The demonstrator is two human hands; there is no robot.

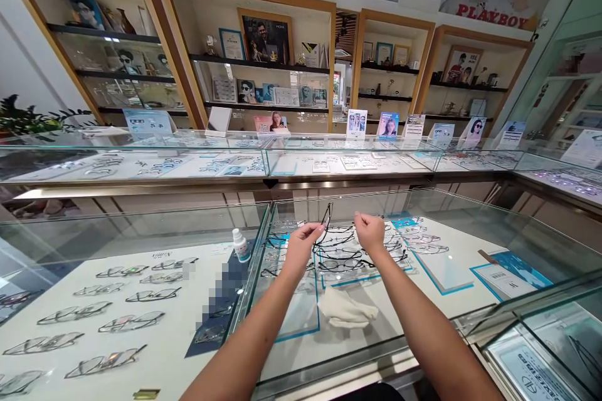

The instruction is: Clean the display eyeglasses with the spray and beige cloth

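Observation:
My left hand point(301, 245) pinches a pair of dark-framed eyeglasses point(328, 218) between thumb and fingers, raised over the display case. To its right, my right hand point(369, 230) is closed with its fingers curled in; whatever it may hold is hidden. The two hands are apart. Below them, several dark-framed glasses point(339, 261) lie in rows on a white, blue-edged tray. A crumpled cream cloth point(348, 308) rests nearer to me, between my forearms. Left of my left hand stands a white plastic bottle point(241, 245).
Rows of glasses point(132, 322) fill the glass case at left. Clear-framed glasses point(426, 239) and a blue-and-white leaflet point(510, 279) sit at right. Glass edges point(249, 294) border the cases. Beyond runs another glass counter point(301, 163), with cards on top and wooden shelves point(249, 0) behind.

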